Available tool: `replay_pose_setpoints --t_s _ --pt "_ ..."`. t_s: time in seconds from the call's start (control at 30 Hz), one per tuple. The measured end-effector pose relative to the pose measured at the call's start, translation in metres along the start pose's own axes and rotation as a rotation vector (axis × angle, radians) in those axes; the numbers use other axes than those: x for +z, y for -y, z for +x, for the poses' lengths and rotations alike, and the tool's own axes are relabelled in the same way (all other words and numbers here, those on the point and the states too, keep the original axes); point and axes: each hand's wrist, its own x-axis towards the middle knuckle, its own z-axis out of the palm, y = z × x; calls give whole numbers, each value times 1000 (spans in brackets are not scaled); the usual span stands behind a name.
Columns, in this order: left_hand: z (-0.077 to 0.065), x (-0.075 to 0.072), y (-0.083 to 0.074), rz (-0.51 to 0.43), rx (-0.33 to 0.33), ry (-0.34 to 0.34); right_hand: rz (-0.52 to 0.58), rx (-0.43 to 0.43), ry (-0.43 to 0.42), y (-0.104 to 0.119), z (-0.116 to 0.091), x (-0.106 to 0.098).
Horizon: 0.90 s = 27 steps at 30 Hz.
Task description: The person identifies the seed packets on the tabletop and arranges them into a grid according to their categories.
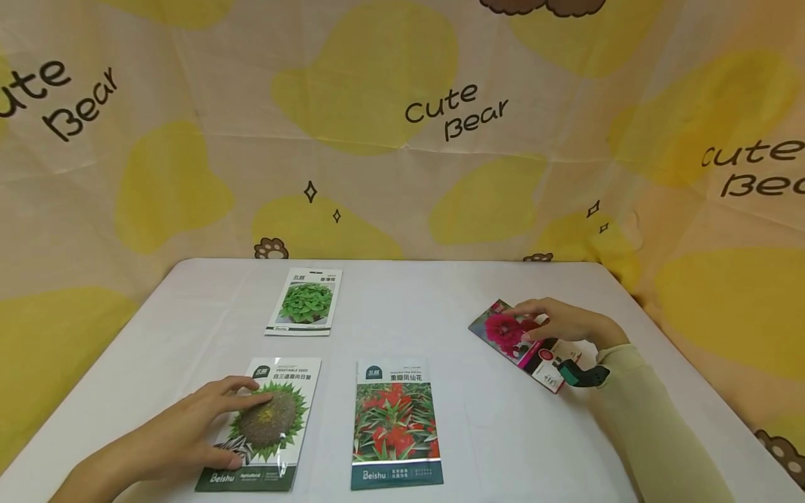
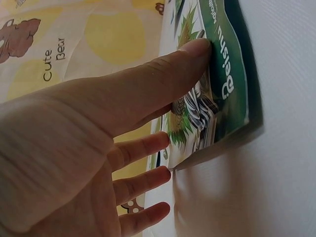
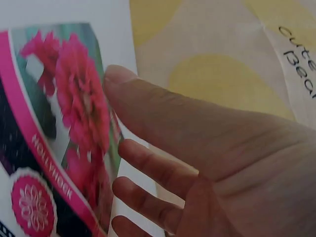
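My left hand (image 1: 182,427) rests on a sunflower seed packet (image 1: 277,423) at the table's front left. Its thumb and index finger lie spread across the printed front; in the left wrist view the other fingers (image 2: 143,185) extend near the packet's edge. At the right, my right hand (image 1: 569,323) is over a pink hollyhock seed packet (image 1: 499,332), which lies slanted. Thumb and fingers are apart and loosely bent along one edge of that packet in the right wrist view; whether they touch it is hard to tell.
A packet with red flowers (image 1: 395,426) lies upright-facing at front centre. Farther back on the left is a packet with green leaves (image 1: 306,304). The white table (image 1: 402,314) ends at a yellow-patterned "Cute Bear" cloth (image 1: 377,84) hanging behind and at the sides.
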Motion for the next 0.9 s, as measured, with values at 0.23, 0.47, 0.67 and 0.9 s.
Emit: replay_pose_setpoints --t_s 0.23,0.47,0.67,0.9 --pt "0 0 0 -16 9 10 17 82 35 -11 -5 -3" --pt "1 -1 -1 -13 1 14 67 149 55 -10 -5 -1" --pt "1 -1 2 -24 14 23 31 171 33 -8 -1 2" --pt "1 1 5 -41 24 28 -32 193 3 -5 -1 4"
